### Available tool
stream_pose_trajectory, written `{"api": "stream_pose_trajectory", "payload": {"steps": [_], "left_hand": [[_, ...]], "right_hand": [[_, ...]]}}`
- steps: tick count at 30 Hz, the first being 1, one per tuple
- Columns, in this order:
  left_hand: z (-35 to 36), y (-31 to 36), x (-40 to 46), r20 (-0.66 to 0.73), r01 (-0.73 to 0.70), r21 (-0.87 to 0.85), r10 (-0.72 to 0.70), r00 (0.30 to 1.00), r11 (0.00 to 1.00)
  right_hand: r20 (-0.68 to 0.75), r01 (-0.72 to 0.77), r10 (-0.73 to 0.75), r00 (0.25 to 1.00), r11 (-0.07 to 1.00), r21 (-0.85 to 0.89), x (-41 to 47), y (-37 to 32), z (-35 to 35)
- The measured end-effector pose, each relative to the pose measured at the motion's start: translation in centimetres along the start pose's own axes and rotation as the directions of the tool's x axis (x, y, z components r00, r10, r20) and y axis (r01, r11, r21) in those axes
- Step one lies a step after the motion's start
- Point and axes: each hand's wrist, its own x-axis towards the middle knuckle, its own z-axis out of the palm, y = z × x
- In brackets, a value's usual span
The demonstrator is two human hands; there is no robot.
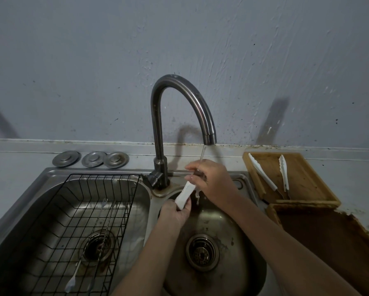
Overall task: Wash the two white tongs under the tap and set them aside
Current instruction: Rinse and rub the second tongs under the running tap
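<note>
**One tong under the running tap, the other on the wooden tray**

From my remote seat I see water falling from the curved tap (pixel 180 107) at frame centre onto the person's hands above the right sink basin (pixel 239 238). The left hand (pixel 175 212) pinches the lower end of a white tong (pixel 185 195), which slants up toward the right hand (pixel 211 178). That hand curls closed over the tong's upper end, right in the stream. At the right of the frame, a second white tong (pixel 262 171) lies spread open on a wooden tray (pixel 303 178), well apart from the sink. In the left basin sits a black wire rack (pixel 89 210).
</note>
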Motion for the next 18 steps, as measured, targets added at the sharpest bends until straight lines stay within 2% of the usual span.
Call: {"api": "stream_pose_trajectory", "payload": {"steps": [1, 3, 4, 5, 6, 8, 11, 12, 15, 16, 17, 18], "left_hand": [[-0.1, 0.4, -0.1, 0.003, -0.038, 0.039, 0.038, 0.999, 0.999], [-0.2, 1.2, -0.2, 0.024, -0.1, 0.119, 0.097, 0.995, 0.988], [-0.3, 1.6, -0.1, 0.03, -0.127, 0.131, 0.125, 0.992, 0.983], [-0.4, 2.0, 0.0, 0.022, -0.15, 0.138, 0.148, 0.989, 0.979], [-0.4, 2.2, 0.0, -0.002, -0.16, 0.155, 0.163, 0.987, 0.975], [-0.5, 2.0, -0.2, -0.068, -0.191, 0.252, 0.214, 0.975, 0.949], [-0.1, 1.2, -1.0, -0.108, -0.326, 0.408, 0.399, 0.911, 0.853], [-0.1, 1.2, -1.1, -0.077, -0.332, 0.447, 0.405, 0.911, 0.831], [-0.6, 2.1, -1.6, 0.016, -0.17, 0.524, 0.19, 0.982, 0.834], [-1.0, 2.7, -1.5, 0.033, -0.156, 0.605, 0.171, 0.985, 0.781], [-1.6, 3.4, -1.3, 0.052, -0.191, 0.718, 0.223, 0.974, 0.669], [-2.4, 4.1, -0.7, 0.088, -0.263, 0.834, 0.355, 0.931, 0.485]], "right_hand": [[0.009, 0.078, -0.077, 0.997, 0.985, -0.153, -0.2, 0.2, -0.2], [0.093, 0.247, -0.232, 0.968, 0.828, -0.503, -0.4, 0.6, -0.3], [0.147, 0.289, -0.253, 0.956, 0.74, -0.607, -0.7, 0.7, -0.1], [0.212, 0.31, -0.227, 0.951, 0.695, -0.649, -1.1, 0.7, 0.3], [0.283, 0.312, -0.161, 0.946, 0.694, -0.649, -1.6, 0.7, 1.0], [0.389, 0.205, 0.057, 0.919, 0.775, -0.598, -3.2, 0.8, 2.7], [0.336, -0.027, 0.251, 0.908, 0.835, -0.549, -5.2, 1.1, 5.5], [0.321, -0.121, 0.321, 0.891, 0.85, -0.512, -5.5, 1.3, 6.0], [0.382, -0.461, 0.524, 0.762, 0.852, -0.249, -6.2, 1.8, 6.7], [0.411, -0.57, 0.571, 0.711, 0.81, -0.139, -6.5, 1.9, 6.7], [0.436, -0.67, 0.61, 0.662, 0.742, -0.023, -6.9, 2.1, 6.9], [0.466, -0.754, 0.637, 0.615, 0.648, 0.108, -7.4, 2.2, 6.9]]}}
